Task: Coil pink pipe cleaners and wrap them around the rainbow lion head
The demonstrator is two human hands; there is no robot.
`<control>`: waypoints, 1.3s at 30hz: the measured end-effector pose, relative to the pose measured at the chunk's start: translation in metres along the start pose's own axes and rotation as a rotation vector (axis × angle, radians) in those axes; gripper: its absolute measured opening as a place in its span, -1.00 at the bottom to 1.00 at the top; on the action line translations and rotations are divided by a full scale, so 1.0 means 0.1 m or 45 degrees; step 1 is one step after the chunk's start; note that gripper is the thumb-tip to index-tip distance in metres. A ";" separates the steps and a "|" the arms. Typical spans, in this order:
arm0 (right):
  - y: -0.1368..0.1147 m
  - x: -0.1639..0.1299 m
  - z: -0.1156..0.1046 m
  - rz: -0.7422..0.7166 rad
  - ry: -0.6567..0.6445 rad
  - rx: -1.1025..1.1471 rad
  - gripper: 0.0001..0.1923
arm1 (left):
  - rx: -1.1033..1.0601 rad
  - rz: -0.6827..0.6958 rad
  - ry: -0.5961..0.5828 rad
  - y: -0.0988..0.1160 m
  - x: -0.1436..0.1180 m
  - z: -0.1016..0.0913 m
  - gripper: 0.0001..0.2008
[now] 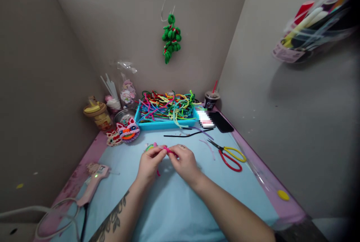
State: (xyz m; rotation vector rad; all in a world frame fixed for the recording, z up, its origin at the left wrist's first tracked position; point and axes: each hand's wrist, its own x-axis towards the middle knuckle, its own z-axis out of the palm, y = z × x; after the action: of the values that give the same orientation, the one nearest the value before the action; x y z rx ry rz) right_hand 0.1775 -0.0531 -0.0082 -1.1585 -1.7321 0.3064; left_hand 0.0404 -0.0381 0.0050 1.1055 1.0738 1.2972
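Left hand (148, 165) and right hand (184, 163) pinch a pink pipe cleaner (168, 151), its shape mostly hidden by fingers. Blue tray (165, 124) holds mixed pipe cleaners (167, 107).

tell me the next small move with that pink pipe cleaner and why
Probably another twist of the pink pipe cleaner. Both the left hand and the right hand pinch it between the fingertips above the blue mat, and a loose end hangs below the left hand. The scissors lie untouched to the right, so cutting seems less likely yet.
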 end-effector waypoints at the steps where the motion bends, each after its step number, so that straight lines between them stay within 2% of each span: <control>1: 0.00 0.00 0.00 -0.001 0.001 -0.002 -0.84 | -0.027 -0.047 -0.024 0.00 0.00 0.00 -0.76; 4: -0.01 0.00 -0.01 0.026 -0.023 0.006 -0.83 | -0.096 -0.146 -0.051 0.00 0.01 0.00 -0.73; 7: -0.01 0.00 0.00 0.087 -0.049 0.065 -0.85 | -0.084 -0.162 -0.062 0.00 0.02 -0.02 -0.72; 11: -0.01 0.01 0.00 0.185 -0.075 0.223 -0.87 | 0.000 -0.121 -0.083 0.04 0.02 -0.06 -0.74; 15: -0.04 0.05 -0.04 0.204 -0.104 0.248 -0.83 | 0.162 -0.014 -0.105 0.03 0.04 -0.13 -0.75; 21: -0.05 0.09 -0.10 0.171 0.030 0.194 -0.85 | 0.344 0.069 -0.120 0.04 0.07 -0.19 -0.71; 26: -0.05 0.06 -0.13 0.115 0.150 0.028 -0.91 | 0.330 0.055 -0.203 0.05 0.05 -0.18 -0.67; 33: 0.01 0.03 -0.09 0.124 0.174 0.057 -0.91 | 0.249 -0.025 -0.285 0.01 0.03 -0.19 -0.70; 39: 0.02 0.05 -0.07 0.185 0.197 0.138 -0.81 | 0.299 -0.034 -0.343 0.08 0.01 -0.15 -0.77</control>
State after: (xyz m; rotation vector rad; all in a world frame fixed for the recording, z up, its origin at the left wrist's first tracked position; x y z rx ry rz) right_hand 0.1843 -0.0501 -0.0036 -1.1991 -1.4823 0.3838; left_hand 0.0244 -0.0371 0.0103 1.3933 1.0503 0.9842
